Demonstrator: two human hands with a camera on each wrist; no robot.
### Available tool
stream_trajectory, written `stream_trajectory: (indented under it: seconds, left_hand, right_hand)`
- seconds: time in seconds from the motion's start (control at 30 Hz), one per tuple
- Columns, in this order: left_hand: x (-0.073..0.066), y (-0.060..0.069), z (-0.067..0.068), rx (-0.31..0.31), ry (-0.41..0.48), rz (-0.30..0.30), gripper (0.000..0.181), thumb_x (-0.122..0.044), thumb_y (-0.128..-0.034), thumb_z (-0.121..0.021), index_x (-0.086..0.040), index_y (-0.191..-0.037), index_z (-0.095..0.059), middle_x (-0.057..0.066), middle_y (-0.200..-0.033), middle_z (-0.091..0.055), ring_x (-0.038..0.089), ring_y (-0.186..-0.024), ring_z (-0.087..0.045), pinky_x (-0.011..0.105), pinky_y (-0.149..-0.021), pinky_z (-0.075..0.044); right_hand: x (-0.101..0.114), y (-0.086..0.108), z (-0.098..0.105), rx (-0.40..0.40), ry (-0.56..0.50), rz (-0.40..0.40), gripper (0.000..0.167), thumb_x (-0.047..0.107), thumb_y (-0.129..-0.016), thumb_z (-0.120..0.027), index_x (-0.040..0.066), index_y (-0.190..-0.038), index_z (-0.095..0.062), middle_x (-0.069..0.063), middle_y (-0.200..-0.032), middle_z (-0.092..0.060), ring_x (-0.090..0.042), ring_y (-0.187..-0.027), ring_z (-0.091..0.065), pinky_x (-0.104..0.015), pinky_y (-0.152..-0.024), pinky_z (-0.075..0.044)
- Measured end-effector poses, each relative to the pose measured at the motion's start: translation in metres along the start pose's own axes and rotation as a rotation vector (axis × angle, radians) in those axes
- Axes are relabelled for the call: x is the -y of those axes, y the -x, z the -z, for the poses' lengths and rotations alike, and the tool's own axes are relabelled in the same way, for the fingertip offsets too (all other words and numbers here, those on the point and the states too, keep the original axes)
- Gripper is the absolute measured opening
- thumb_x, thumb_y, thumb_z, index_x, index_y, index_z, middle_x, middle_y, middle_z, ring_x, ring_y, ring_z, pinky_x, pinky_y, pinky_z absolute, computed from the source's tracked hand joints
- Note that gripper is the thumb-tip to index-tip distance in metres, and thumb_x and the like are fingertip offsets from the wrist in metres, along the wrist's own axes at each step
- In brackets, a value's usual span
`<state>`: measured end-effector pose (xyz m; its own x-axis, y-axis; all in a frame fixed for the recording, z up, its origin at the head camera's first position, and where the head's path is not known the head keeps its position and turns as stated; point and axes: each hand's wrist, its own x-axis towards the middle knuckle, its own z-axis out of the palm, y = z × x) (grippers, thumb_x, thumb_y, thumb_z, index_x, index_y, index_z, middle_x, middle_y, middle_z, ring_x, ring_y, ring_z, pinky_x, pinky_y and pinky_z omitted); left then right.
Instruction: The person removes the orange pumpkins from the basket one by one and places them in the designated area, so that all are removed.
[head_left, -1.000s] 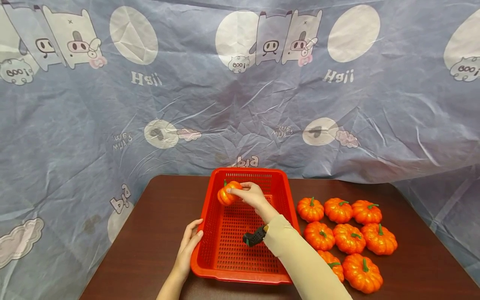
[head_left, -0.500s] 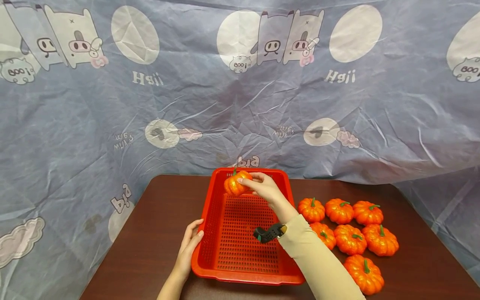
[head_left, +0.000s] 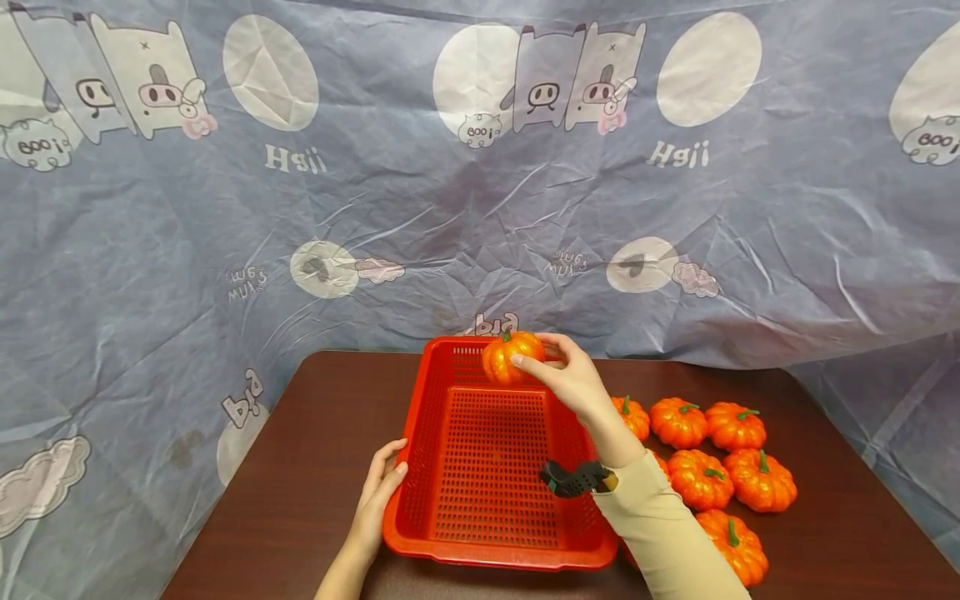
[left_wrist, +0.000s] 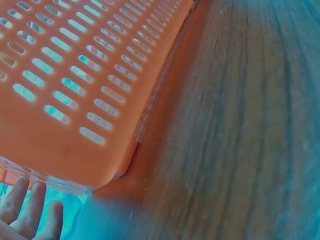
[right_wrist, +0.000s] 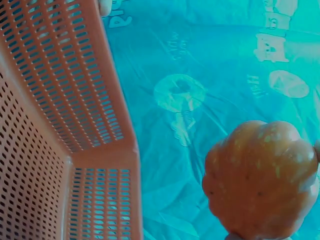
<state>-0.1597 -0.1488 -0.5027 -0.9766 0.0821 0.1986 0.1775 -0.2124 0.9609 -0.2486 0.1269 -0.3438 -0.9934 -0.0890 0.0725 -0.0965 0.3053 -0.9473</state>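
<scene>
A small orange pumpkin (head_left: 512,358) with a green stem is pinched by my right hand (head_left: 573,379), thumb in front and fingers behind. It is held up over the far right part of the red plastic basket (head_left: 498,557). In the right wrist view the pumpkin (right_wrist: 260,180) shows at lower right, beside the slotted basket wall (right_wrist: 112,100). My left hand (head_left: 375,496) rests against the basket's left rim. Its fingers (left_wrist: 34,205) look extended at the rim in the left wrist view. Inside the basket, the visible floor is bare.
Several more pumpkins (head_left: 699,479) stand in rows on the brown table (head_left: 322,433), right of the basket; my right sleeve covers some. A black wrist mount (head_left: 573,479) sticks out from my right wrist. Behind the table hangs a printed grey-blue cloth (head_left: 465,208).
My right hand has carried the pumpkin rightward and a little up, from the basket's far left side to its far right. The left hand and basket have stayed put.
</scene>
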Motion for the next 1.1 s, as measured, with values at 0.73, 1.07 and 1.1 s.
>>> stream_trajectory:
  seconds: [0.73,1.07,1.1]
  left_hand:
    - [0.001,0.000,0.000,-0.025,-0.011,0.023,0.039,-0.018,-0.1000,-0.039,-0.010,-0.137,-0.032,0.025,-0.126,-0.039,0.041,-0.108,-0.048,0.044,-0.082,-0.049]
    - [0.001,0.000,0.000,-0.017,-0.014,0.029,0.038,-0.019,-0.1003,-0.038,-0.011,-0.137,-0.031,0.025,-0.126,-0.039,0.041,-0.108,-0.048,0.045,-0.081,-0.049]
    - [0.001,0.000,0.000,-0.016,-0.016,0.029,0.038,-0.019,-0.1003,-0.038,-0.011,-0.137,-0.031,0.025,-0.126,-0.039,0.041,-0.108,-0.048,0.045,-0.081,-0.049]
  right_hand:
    - [-0.004,0.050,0.057,-0.145,-0.022,0.055,0.062,0.029,-0.083,-0.072,0.007,-0.134,-0.044,-0.010,-0.119,-0.053,-0.006,-0.091,-0.059,-0.020,-0.075,-0.046]
    - [-0.015,0.075,0.090,-0.233,-0.011,0.079,0.052,0.022,-0.086,-0.070,0.011,-0.130,-0.045,0.004,-0.105,-0.051,-0.002,-0.088,-0.057,-0.016,-0.070,-0.046]
    - [-0.017,0.077,0.093,-0.239,-0.013,0.074,0.051,0.022,-0.086,-0.070,0.013,-0.130,-0.045,0.004,-0.105,-0.050,-0.002,-0.088,-0.056,-0.016,-0.069,-0.045]
